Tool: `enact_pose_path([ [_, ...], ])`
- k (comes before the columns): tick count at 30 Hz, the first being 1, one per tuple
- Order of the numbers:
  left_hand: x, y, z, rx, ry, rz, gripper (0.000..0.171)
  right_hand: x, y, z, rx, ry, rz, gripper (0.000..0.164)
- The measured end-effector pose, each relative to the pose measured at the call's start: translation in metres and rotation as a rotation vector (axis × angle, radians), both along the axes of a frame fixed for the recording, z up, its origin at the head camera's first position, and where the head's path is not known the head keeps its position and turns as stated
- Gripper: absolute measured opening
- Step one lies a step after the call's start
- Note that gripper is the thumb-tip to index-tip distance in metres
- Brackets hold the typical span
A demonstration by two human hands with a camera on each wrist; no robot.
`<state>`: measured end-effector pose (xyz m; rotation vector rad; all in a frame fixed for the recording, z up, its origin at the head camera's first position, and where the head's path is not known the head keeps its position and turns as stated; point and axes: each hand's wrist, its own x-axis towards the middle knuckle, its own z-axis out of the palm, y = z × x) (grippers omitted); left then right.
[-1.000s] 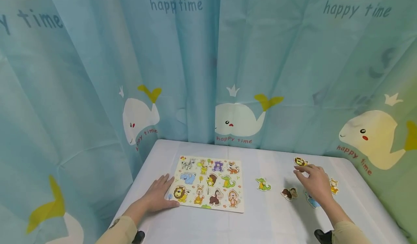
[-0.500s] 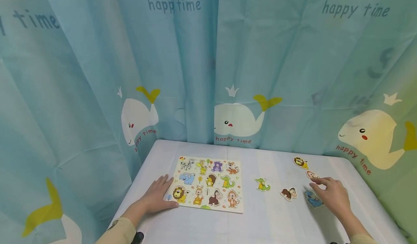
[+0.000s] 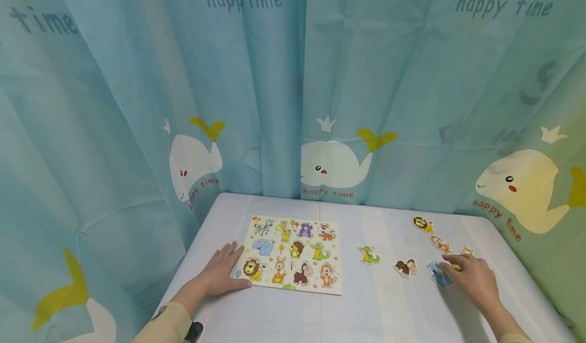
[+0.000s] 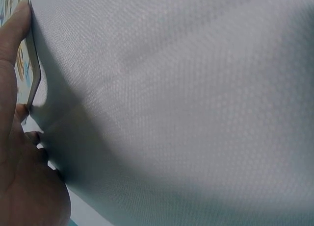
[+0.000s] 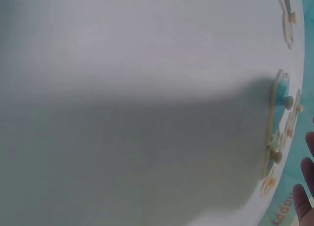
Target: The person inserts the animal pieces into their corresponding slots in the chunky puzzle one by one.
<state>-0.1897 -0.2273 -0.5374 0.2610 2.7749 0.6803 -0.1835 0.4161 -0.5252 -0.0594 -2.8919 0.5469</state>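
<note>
My left hand rests at the lower left corner of a wooden animal puzzle board, fingers along its left side and thumb at the front edge. In the left wrist view the thumb lies on the board's edge. My right hand hovers low over the right-hand puzzle pieces, its fingertips beside the blue elephant piece. The right wrist view shows its fingers spread apart, short of the knobbed elephant piece, with nothing held. A kangaroo piece is partly hidden behind the hand.
A crocodile piece lies right of the board, with a gorilla piece beyond it. The lion piece and monkey piece lie farther back. Blue whale-print curtains surround the white table.
My right hand has moved from near the lion piece toward me and to the right, past the monkey piece to beside the elephant piece. My left hand has stayed on the board's corner.
</note>
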Motion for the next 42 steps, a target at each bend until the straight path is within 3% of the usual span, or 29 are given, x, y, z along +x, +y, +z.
enact_pose_path([
  [15, 0.001, 0.0, -0.001, 0.009, 0.022, -0.001, 0.113, 0.006, 0.001, -0.007, 0.02, -0.049, -0.007, 0.037],
  [24, 0.001, 0.0, 0.0, 0.007, 0.026, 0.001, 0.113, 0.003, 0.001, -0.009, 0.007, -0.105, -0.03, 0.029],
  [31, 0.0, 0.0, -0.001, 0.009, 0.006, 0.006, 0.113, 0.003, -0.002, -0.013, -0.007, -0.093, -0.048, 0.022],
  [42, 0.001, -0.001, 0.001, 0.018, 0.004, 0.006, 0.113, -0.001, -0.005, -0.013, -0.03, -0.141, -0.07, 0.022],
])
